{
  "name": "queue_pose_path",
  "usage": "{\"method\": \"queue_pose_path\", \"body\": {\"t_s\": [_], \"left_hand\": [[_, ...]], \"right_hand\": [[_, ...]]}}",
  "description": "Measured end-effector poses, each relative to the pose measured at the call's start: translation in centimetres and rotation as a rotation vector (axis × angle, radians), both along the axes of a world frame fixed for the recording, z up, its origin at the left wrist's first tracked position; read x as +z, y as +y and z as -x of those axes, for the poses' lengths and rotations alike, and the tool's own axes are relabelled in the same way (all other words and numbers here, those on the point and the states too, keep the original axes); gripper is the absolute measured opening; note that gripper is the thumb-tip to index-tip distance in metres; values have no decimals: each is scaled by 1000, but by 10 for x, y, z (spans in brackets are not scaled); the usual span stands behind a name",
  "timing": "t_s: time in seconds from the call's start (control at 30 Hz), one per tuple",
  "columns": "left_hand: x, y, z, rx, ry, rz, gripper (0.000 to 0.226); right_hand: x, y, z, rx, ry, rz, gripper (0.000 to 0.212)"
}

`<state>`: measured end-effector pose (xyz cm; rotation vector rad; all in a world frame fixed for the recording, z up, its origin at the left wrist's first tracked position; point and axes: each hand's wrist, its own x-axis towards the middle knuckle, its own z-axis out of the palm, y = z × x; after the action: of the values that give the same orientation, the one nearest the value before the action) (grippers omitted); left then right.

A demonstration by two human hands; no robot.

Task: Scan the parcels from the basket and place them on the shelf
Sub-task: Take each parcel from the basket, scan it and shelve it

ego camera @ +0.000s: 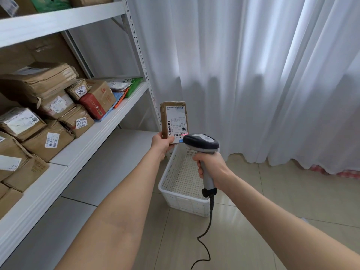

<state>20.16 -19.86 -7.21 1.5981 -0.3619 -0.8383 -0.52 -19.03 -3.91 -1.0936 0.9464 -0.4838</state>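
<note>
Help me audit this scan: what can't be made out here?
Head view:
- Brown taped parcel: label print too small to read.
- Its lower edge: covered by the left hand and grey handheld scanner.
- White perforated plastic basket: right side hidden by the right hand and scanner.
- Black cable: far end cut off by the bottom edge.

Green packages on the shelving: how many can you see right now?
2. One green package lies on the upper shelf, top left; the other green package sits at the far end of the middle shelf. The boxes may hide more.
</note>
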Motion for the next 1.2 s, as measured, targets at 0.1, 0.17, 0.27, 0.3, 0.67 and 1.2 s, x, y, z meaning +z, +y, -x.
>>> {"method": "queue_pose_path", "body": {"t_s": [0.1,0.17,0.27,0.3,0.67,1.2], "left_hand": [[0,1,1,-5,1,1,34],[2,3,0,-3,1,7,34],[4,5,0,-8,16,4,33],[5,6,0,-14,19,-2,32],[7,11,-5,-22,18,9,25],[55,62,-24,-14,-110,-46,46]], "right_hand": [[-1,1,0,-2,-8,-13,9],[-1,2,0,-17,-34,-25,6],[0,3,1,-38,-61,-25,8],[0,2,1,-38,-65,-21,10],[3,7,-9,-2,-22,12,2],[32,0,-36,-88,-205,-75,13]]}}
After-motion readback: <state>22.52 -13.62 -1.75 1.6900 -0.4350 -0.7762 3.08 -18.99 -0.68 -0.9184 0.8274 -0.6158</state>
